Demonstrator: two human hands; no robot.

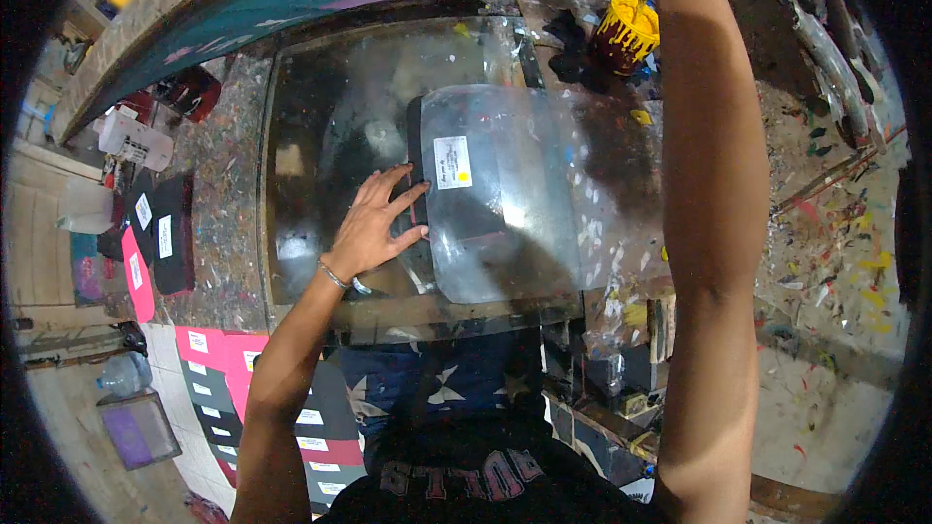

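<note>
Seemingly, a clear rounded plastic sheet (510, 223) is being aligned, bare left hand (377, 220) splayed; steady pressure seems needed next; right grip unseen.

1 fisheye view from head height, downward, near the paint-flecked table (229, 184)

Clear plastic sheet (539, 204) by my left hand (372, 223); see-through, glossy, corners rounded, longer away from me than across; lies over smooth dark panel (316, 141), left edge at my fingertips, bright glare on surface; dark piece (415, 131) shows along sheet's left edge, partly beneath it; white printed label (450, 160), upright rectangle, yellow dot at lower right; whether label sits on sheet or under it, I can't tell.
</note>
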